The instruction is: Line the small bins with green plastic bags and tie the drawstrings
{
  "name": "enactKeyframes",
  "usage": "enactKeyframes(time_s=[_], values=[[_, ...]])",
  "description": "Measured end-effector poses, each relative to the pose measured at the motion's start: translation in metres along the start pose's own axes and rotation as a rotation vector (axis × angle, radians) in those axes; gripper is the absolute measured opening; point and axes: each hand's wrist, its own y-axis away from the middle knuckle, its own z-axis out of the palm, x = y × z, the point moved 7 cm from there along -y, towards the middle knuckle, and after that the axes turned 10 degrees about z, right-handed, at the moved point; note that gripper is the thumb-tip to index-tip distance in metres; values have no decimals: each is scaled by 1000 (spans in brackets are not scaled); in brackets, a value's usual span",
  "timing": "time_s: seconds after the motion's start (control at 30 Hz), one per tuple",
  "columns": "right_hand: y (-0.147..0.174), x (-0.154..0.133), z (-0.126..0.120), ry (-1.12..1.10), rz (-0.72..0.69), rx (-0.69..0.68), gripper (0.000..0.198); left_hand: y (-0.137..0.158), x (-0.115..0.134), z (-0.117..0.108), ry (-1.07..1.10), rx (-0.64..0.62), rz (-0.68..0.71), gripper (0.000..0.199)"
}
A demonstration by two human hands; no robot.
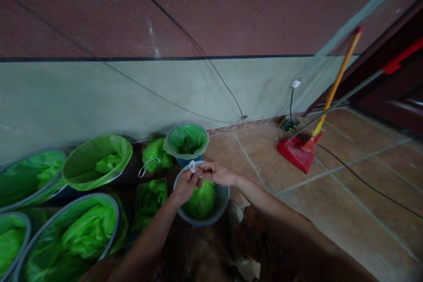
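Note:
A green plastic bag [201,200], gathered at its neck, sits inside a grey-rimmed bucket [223,211] in front of me. Both my hands meet at the top of this bag, where a white drawstring [192,166] shows. My left hand [187,186] is closed in a pinch at the string from the left. From the right, my right hand [216,173] pinches at the same spot with curled fingers. Just beyond stands a blue bucket [198,157] lined with green plastic. To the left lies a tied green bag [158,156] with a white string.
Several bins lined with green bags, such as this large one [117,216], crowd the left. A crate [164,180] holds green plastic. At right, a red dustpan [297,154] and a yellow-handled broom [333,90] stand near a black cable [363,180]. A wall [214,88] runs behind.

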Motion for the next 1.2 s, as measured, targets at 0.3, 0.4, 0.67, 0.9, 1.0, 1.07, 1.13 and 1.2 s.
enactKeyframes(time_s=[0.3,0.4,0.67,0.9,1.0,1.07,1.13,1.2], values=[[-1,25,-19,159,205,232,11,12,-14,-19,268,208,-340,30],[1,23,-11,157,213,116,10,5,-5,-25,57,173,-192,16],[1,24,-17,260,305,177,10,1,21,-25,-539,74,257,23],[-4,23,-17,292,294,272,23,7,20,-15,-605,97,370,33],[-4,20,-13,231,310,244,25,7,15,-15,-535,168,320,35],[-3,15,-10,167,283,205,23,7,10,-17,-489,204,256,36],[-2,12,-8,107,256,183,19,8,7,-18,-471,229,207,35],[-1,12,-10,79,249,189,15,9,6,-18,-465,231,172,27]])
